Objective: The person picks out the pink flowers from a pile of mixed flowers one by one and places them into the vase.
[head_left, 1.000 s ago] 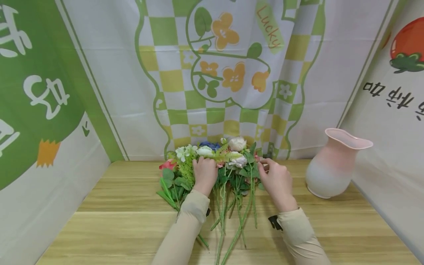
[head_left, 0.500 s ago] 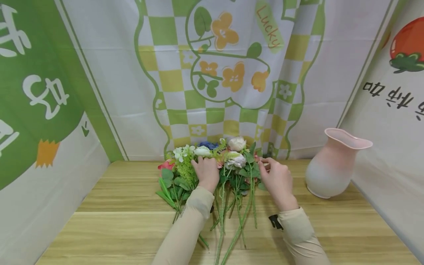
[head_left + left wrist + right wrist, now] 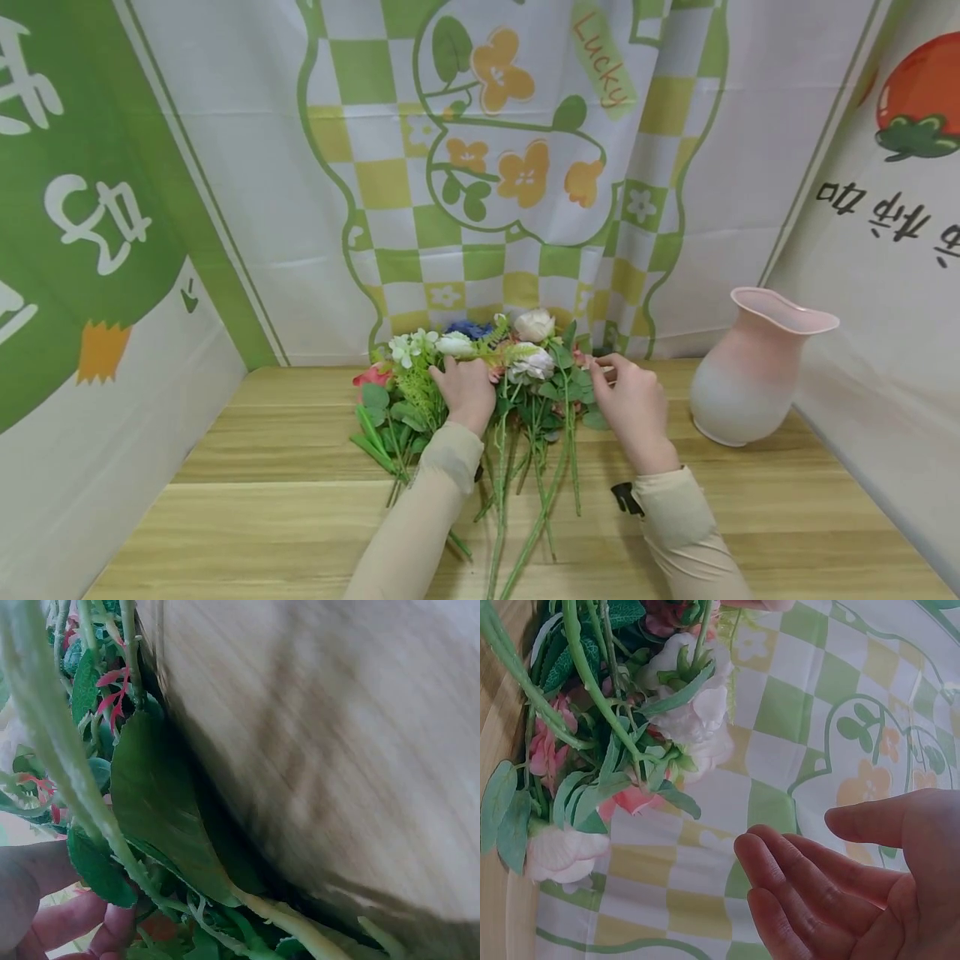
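A loose bunch of artificial flowers [image 3: 531, 363] lies across the table, its green stems [image 3: 498, 500] pointing toward me. My left hand [image 3: 468, 393] reaches into the left-middle of the bunch, beside a yellow-green leafy sprig [image 3: 415, 392] and below a white flower [image 3: 455, 343]. In the left wrist view, leaves partly cover its fingertips [image 3: 112, 930]; whether they pinch a stem is hidden. My right hand [image 3: 633, 408] hovers at the bunch's right edge. The right wrist view shows its fingers [image 3: 802, 892] relaxed and apart from the thumb, holding nothing, with flowers [image 3: 694, 690] a short way off.
A pink-and-white vase [image 3: 753, 375] with a wavy rim stands upright at the right of the wooden table [image 3: 262, 517]. Printed cloth [image 3: 262, 167] hangs behind the bunch and along both sides. Some stems reach the table's near side.
My left hand has shifted slightly right within the bunch, and the white flowers by it have settled a little left. My right hand has barely moved. The head view has turned slightly.
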Demonstrator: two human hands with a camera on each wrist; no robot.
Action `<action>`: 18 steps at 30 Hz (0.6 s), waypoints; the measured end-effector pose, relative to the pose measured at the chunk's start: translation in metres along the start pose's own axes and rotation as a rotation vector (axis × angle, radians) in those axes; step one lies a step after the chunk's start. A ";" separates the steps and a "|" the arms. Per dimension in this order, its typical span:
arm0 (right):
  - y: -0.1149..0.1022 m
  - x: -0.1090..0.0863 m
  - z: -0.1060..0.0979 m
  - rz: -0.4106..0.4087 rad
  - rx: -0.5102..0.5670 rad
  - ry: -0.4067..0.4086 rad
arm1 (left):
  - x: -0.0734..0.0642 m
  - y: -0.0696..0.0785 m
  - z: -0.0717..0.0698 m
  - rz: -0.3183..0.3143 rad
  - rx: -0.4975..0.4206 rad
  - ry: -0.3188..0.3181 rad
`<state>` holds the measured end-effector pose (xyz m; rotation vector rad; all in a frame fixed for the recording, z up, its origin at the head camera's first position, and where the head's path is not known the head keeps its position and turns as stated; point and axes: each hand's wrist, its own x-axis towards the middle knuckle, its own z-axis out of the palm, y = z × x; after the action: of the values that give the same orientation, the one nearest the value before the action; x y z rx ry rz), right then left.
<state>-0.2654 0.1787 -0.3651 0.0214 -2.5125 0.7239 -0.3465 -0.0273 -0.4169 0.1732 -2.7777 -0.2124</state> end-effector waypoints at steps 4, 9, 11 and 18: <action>0.000 0.000 -0.001 0.006 -0.006 -0.001 | -0.001 -0.003 -0.002 -0.003 -0.038 0.022; 0.002 0.001 -0.001 0.000 -0.005 -0.003 | -0.001 -0.005 -0.008 -0.012 -0.097 0.026; 0.003 0.001 -0.001 -0.004 -0.004 -0.002 | -0.001 -0.006 -0.010 -0.017 -0.119 0.030; 0.005 0.003 0.000 0.000 -0.007 -0.001 | -0.003 -0.010 -0.019 -0.006 -0.217 0.053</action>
<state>-0.2686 0.1835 -0.3664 0.0198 -2.5164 0.7150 -0.3366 -0.0389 -0.4021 0.1309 -2.6781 -0.4997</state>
